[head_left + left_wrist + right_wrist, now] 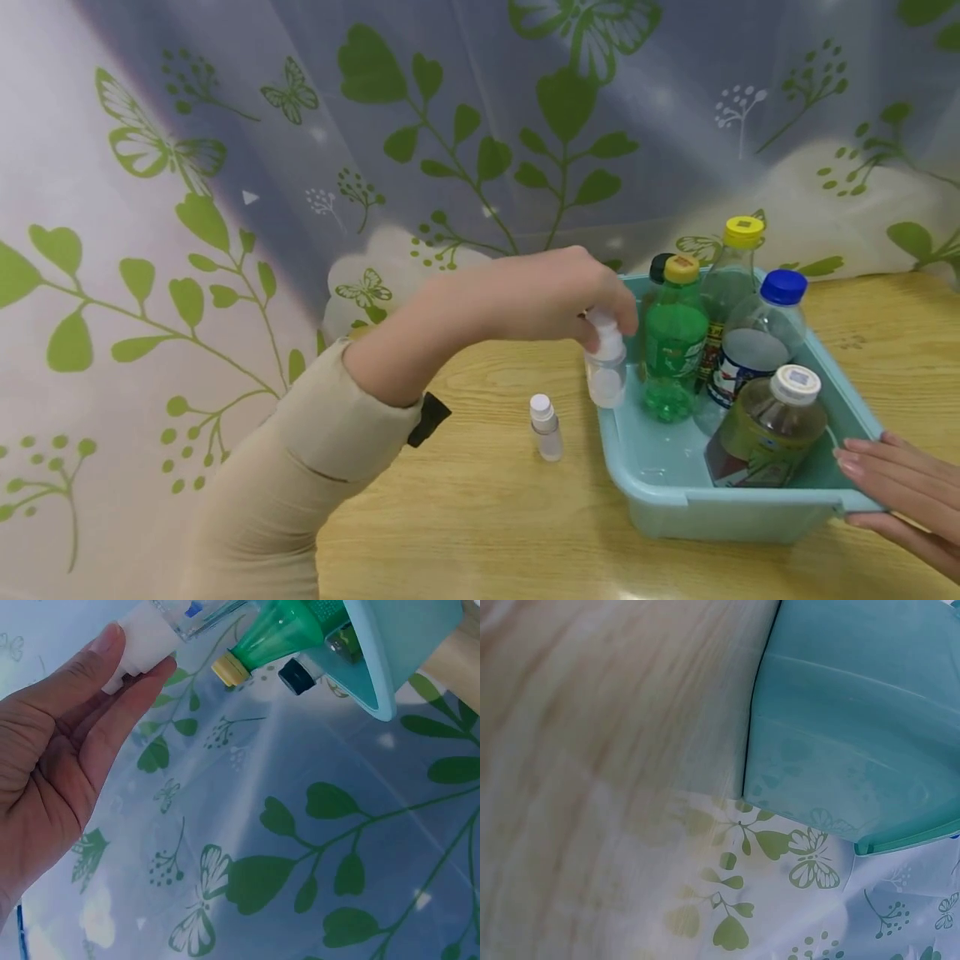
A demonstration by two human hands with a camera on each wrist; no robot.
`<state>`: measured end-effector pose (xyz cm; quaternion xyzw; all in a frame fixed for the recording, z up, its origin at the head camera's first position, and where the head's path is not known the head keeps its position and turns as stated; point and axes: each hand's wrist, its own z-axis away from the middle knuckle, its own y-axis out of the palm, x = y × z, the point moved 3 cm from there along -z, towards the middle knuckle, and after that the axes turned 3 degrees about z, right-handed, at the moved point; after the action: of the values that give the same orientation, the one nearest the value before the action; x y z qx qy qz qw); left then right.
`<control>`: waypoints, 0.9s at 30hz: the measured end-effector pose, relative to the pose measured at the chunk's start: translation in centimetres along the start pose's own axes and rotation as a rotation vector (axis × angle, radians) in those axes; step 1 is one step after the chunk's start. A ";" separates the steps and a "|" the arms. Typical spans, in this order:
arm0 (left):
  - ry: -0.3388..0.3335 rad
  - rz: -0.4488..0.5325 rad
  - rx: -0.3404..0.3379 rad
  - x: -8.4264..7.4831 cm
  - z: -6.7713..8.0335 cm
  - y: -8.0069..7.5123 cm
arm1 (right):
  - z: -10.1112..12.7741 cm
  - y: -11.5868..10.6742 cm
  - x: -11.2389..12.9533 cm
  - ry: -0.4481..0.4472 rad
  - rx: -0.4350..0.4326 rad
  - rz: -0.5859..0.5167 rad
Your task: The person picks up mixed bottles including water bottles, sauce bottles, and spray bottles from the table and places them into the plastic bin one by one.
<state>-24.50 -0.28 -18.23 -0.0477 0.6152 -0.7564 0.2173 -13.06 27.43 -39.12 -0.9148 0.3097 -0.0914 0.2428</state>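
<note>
My left hand (pixel 600 321) reaches over the left rim of a teal plastic tub (pixel 660 492) and pinches the white cap of a small clear bottle (pixel 606 375), which hangs just inside the tub wall. In the left wrist view, the thumb and fingers of that left hand (pixel 135 656) close round the cap of the small bottle (pixel 146 630). A second small clear bottle (pixel 545 427) stands on the table left of the tub. My right hand (pixel 888 479) lies with straight fingers against the tub's front right corner.
Inside the tub stand a green bottle (pixel 673 350), a clear yellow-capped bottle (pixel 731 279), a blue-capped bottle (pixel 757 342), a white-capped bottle of olive liquid (pixel 765 429) and a black-capped one (pixel 660 267). The wooden table (pixel 480 517) meets a leaf-print curtain (pixel 225 167) behind.
</note>
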 end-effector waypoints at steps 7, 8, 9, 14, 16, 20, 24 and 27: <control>-0.046 -0.111 0.011 -0.1 -2.2 -0.1 | 0.1 0.0 0.1 0.011 0.026 0.015; -0.051 -0.125 0.012 -0.1 -2.6 0.0 | 0.1 -0.1 0.1 0.017 0.034 0.022; -0.055 -0.135 0.014 -0.2 -2.9 0.2 | 0.1 -0.1 0.0 0.016 0.034 0.021; -0.034 -0.163 0.047 -0.2 -5.0 1.1 | 0.1 0.1 -0.2 -0.022 -0.014 -0.015; -0.026 -0.151 0.065 -0.2 -5.8 1.6 | 0.1 0.2 -0.3 -0.041 -0.040 -0.035; -0.021 -0.127 0.103 -0.2 -7.2 2.6 | 0.0 0.2 -0.4 -0.043 -0.039 -0.033; -0.012 -0.096 0.135 -0.2 -8.4 3.7 | 0.0 0.2 -0.2 -0.033 -0.025 -0.022; -0.006 -0.119 0.147 -0.2 -9.2 4.5 | 0.0 0.2 -0.2 -0.036 -0.029 -0.028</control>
<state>-26.24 7.45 -24.63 -0.0702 0.5535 -0.8108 0.1767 -13.29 27.43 -39.25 -0.9239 0.2940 -0.0739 0.2336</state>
